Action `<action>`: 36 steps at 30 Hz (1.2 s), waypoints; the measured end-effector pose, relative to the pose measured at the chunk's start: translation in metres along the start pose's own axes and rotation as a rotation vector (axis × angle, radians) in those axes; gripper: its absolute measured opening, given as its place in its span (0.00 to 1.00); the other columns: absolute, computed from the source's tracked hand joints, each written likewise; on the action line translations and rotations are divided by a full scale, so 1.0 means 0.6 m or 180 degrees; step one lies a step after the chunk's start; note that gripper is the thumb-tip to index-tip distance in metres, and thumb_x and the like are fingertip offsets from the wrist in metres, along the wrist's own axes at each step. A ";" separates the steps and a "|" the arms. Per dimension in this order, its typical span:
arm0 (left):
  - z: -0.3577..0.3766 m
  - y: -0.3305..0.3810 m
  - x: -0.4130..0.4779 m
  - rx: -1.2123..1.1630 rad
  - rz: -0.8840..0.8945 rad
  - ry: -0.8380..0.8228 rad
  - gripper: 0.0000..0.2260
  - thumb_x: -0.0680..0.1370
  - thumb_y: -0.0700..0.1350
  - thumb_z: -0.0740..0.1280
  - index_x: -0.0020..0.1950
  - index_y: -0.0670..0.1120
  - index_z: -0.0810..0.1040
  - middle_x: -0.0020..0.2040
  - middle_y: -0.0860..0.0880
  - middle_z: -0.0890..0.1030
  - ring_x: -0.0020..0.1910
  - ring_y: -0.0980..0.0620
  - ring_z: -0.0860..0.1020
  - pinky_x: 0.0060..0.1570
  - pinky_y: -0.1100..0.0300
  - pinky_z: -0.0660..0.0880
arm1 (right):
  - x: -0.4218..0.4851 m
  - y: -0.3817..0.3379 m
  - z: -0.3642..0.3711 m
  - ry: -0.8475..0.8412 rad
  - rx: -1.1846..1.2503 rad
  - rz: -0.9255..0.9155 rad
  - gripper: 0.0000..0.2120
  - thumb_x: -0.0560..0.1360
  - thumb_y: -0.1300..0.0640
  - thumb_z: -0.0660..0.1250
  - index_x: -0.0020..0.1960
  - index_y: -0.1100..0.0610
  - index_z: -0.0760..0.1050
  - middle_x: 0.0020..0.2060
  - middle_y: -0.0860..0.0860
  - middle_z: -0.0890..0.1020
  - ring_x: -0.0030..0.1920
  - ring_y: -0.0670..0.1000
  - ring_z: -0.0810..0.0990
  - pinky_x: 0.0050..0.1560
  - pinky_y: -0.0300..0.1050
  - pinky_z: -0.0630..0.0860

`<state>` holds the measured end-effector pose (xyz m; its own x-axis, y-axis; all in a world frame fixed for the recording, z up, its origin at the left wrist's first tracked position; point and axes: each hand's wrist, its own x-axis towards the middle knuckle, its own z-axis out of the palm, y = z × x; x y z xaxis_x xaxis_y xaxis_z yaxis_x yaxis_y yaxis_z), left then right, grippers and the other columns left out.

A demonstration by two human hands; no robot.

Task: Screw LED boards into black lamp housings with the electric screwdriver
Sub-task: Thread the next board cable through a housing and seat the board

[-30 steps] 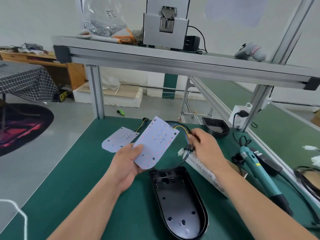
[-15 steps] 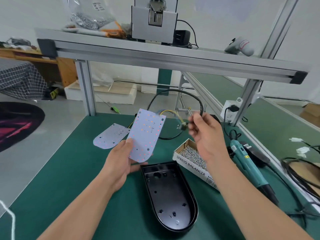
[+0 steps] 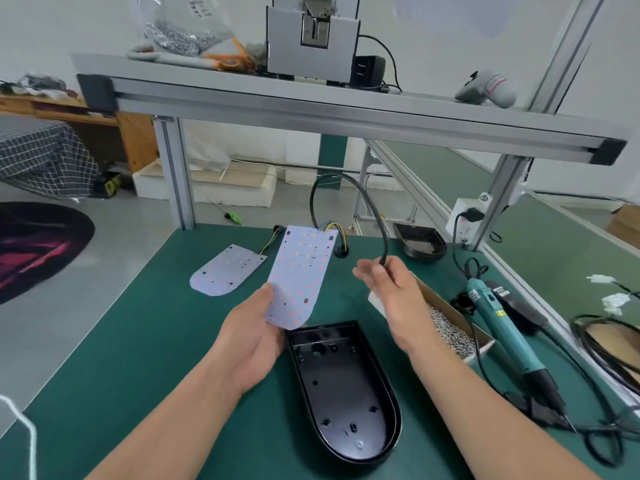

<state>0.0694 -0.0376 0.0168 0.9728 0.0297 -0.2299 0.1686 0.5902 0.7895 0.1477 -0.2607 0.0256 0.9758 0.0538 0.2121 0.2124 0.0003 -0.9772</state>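
Green matting covers the tabletop (image 3: 138, 341). Near its middle lies a black lamp housing (image 3: 341, 382), hollow side up, with its rounded end nearest the person. The left hand (image 3: 254, 337) grips a white LED board (image 3: 299, 275) by its near left edge, thumb on the face. It holds the board tilted in the air, with the board's rounded end just over the housing's far end; whether the two touch cannot be told.

Coloured wires (image 3: 330, 226) leave the board's far edge and join a black cable (image 3: 363, 199). The cable arches up and over to the right hand (image 3: 394, 299), which is raised above the tabletop with its fingers curled round the cable's end.

A cardboard box (image 3: 446, 303) of small silver screws sits partly hidden behind the right hand. To the right of the box, the teal electric screwdriver (image 3: 502, 327) lies on the tabletop, untouched, its cord trailing toward the near right. A second LED board (image 3: 227, 270) lies flat to the left of the held one. A second black housing (image 3: 420, 242) rests at the far right.
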 end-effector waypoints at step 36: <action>0.039 -0.025 -0.017 -0.0700 0.0386 -0.0236 0.17 0.89 0.50 0.56 0.69 0.44 0.78 0.56 0.47 0.83 0.48 0.49 0.80 0.56 0.52 0.80 | -0.071 -0.051 -0.025 -0.1008 0.0151 0.0413 0.10 0.80 0.64 0.71 0.44 0.53 0.84 0.46 0.62 0.87 0.47 0.63 0.89 0.43 0.45 0.85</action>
<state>0.0608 -0.0654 0.0207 0.9941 0.0564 -0.0923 0.0192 0.7474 0.6641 0.1008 -0.2780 0.0464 0.9281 0.3637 0.0792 0.0776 0.0191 -0.9968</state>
